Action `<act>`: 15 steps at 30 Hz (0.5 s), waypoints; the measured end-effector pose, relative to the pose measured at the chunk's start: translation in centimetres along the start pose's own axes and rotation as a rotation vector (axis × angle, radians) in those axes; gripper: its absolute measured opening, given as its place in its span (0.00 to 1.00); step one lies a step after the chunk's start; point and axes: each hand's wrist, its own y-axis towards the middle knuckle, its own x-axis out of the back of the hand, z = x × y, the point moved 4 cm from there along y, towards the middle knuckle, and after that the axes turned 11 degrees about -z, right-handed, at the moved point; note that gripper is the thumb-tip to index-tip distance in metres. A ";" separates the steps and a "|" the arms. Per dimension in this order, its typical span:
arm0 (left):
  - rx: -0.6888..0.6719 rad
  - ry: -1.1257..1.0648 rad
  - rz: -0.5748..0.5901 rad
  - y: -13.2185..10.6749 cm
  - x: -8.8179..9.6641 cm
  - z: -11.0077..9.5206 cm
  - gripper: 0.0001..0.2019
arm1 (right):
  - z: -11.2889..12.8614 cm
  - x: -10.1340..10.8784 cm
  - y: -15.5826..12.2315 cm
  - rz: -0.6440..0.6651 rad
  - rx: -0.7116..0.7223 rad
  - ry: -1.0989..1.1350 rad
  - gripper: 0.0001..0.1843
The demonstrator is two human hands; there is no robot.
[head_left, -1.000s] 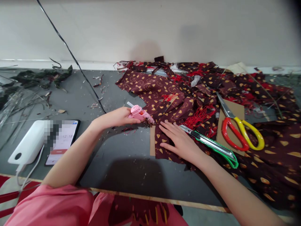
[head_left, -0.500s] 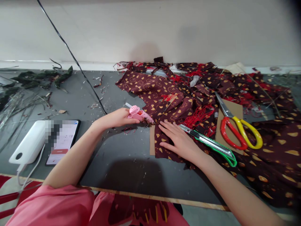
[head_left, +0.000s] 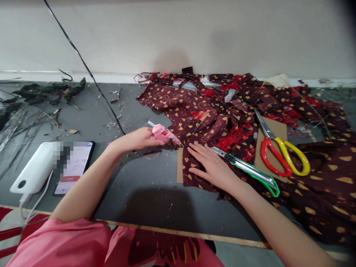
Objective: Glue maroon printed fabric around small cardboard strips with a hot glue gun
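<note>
My left hand [head_left: 141, 138] is wrapped round a pink hot glue gun [head_left: 159, 132], with a glue stick poking out of its back end. The gun's nozzle points right and meets the upper edge of a brown cardboard piece [head_left: 180, 167]. Dark maroon fabric [head_left: 191, 178] with yellow leaf-like shapes covers most of that cardboard. On the fabric lies my right hand [head_left: 210, 163], flat with its fingers stretched out, holding nothing. A green utility knife [head_left: 251, 170] rests just right of this hand. Farther right, scissors [head_left: 278, 154] with red and yellow handles lie on another cardboard piece [head_left: 258, 161].
Fabric scraps and red threads [head_left: 236, 137] are heaped along the wall. A black cable [head_left: 80, 57] runs down to my left hand. On the left are a phone [head_left: 78, 163], a white power bank [head_left: 35, 167] and dark green scraps [head_left: 36, 94]. The table edge [head_left: 167, 230] is close to my body.
The glue gun's nozzle has shifted very slightly to the right along the cardboard's upper edge. My right hand stays flat on the fabric.
</note>
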 end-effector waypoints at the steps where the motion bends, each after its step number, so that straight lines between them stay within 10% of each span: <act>1: 0.000 -0.001 0.000 0.0 0.0 0.0 0.23 | 0.0 0.0 0.0 0.001 0.000 -0.001 0.33; 15: 0.032 -0.060 0.014 -0.2 0.1 -0.2 0.23 | -0.1 -0.1 -0.1 0.007 0.007 -0.026 0.32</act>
